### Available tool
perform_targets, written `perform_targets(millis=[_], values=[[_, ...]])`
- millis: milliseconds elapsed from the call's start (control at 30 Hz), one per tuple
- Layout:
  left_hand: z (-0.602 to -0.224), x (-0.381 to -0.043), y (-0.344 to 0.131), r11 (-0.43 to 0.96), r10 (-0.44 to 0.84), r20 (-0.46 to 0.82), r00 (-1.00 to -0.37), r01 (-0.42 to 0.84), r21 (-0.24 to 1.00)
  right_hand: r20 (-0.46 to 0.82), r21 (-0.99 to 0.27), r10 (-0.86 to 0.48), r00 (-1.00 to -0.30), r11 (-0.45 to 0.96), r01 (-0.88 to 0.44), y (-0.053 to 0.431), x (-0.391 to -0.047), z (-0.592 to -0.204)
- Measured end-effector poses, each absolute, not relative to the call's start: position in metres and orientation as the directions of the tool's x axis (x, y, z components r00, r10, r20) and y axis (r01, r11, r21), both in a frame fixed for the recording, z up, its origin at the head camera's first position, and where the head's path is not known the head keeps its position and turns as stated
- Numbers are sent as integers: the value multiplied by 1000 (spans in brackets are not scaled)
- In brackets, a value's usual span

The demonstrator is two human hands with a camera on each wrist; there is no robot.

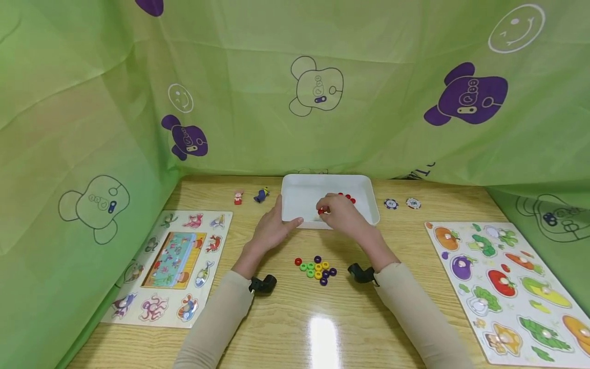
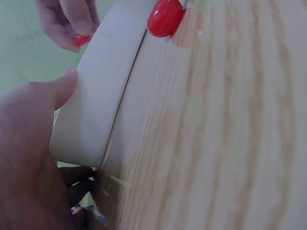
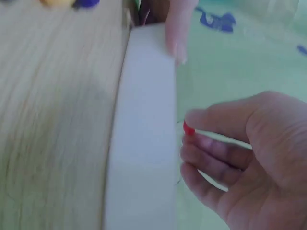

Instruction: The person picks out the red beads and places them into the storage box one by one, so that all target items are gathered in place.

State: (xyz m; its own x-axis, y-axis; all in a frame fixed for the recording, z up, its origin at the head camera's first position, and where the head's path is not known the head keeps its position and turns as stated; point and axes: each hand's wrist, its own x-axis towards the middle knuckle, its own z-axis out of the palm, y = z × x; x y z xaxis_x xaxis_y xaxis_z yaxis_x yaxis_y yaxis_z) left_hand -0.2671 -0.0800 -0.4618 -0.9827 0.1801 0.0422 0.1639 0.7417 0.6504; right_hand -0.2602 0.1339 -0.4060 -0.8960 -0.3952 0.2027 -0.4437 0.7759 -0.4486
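A white tray [image 1: 299,197] stands at the back of the table against the curtain. My left hand [image 1: 271,228] grips its front left corner, thumb at the rim and the other fingers along the outer left side. Over the tray's front part, my right hand [image 1: 343,214] pinches a small red ring [image 3: 189,127] between thumb and forefinger. Several red rings [image 1: 348,197] lie inside the tray, partly hidden by that hand. In front of the tray, green rings [image 1: 310,266], yellow rings [image 1: 325,265], purple rings [image 1: 324,281] and one red ring [image 1: 298,261] lie loosely grouped.
A sea-animal puzzle board [image 1: 216,266] lies at the left, a vegetable puzzle board [image 1: 502,307] at the right. Two small figures, one red and pink [image 1: 238,198] and one blue [image 1: 261,195], stand left of the tray. Two chips [image 1: 402,203] lie right of it.
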Motion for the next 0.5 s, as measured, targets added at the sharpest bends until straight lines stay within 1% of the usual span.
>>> perform_targets(millis=[100, 233, 367, 500], values=[[-463, -268, -80, 745, 175, 39, -984, 158, 648, 183, -478, -302, -936, 804, -353, 140, -274, -416], [-464, -267, -79, 741, 176, 37, -984, 157, 652, 143, -518, -201, -969, 819, -246, 147, -287, -428], [-464, -266, -78, 736, 183, 40, -982, 164, 656, 133, -548, -151, -980, 812, -200, 151, -291, -433], [-462, -266, -78, 737, 181, 39, -983, 162, 656, 139, -549, -145, -980, 812, -198, 153, -295, -438]])
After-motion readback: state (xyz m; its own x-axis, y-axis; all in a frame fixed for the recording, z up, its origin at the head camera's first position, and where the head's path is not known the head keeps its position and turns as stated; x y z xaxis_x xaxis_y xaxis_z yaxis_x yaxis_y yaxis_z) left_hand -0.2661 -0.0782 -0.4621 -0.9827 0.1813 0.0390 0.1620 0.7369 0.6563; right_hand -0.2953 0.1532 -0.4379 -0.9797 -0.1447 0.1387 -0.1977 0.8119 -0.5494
